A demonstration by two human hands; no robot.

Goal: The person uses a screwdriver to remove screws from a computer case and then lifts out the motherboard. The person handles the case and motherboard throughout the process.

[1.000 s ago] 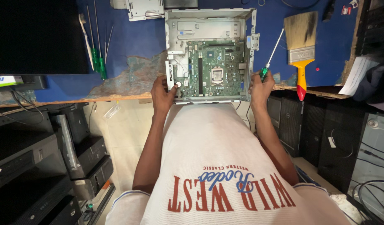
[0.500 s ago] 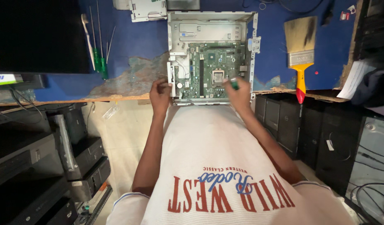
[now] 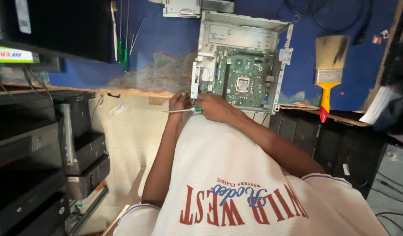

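Now the right hand (image 3: 216, 108) has swung its green-handled screwdriver (image 3: 179, 111) across to the open computer case's (image 3: 240, 70) near-left corner, where the left hand (image 3: 179, 101) grips the frame.

Open computer case (image 3: 243, 65) on bench (image 3: 166, 48), at near edge. Motherboard (image 3: 240, 78) inside case. Both hands at case's near-left corner: left hand (image 3: 179, 101) just left of right hand (image 3: 216, 108), touching or nearly so. Screwdriver (image 3: 177, 111) across both hands, shaft pointing left, past bench edge. Paintbrush (image 3: 329, 72) on bench right of case, well apart, handle overhanging near edge. More screwdrivers (image 3: 122, 48) on bench left of case. Stacked computer units (image 3: 74, 144) below bench at left; more (image 3: 310, 135) under bench at right.
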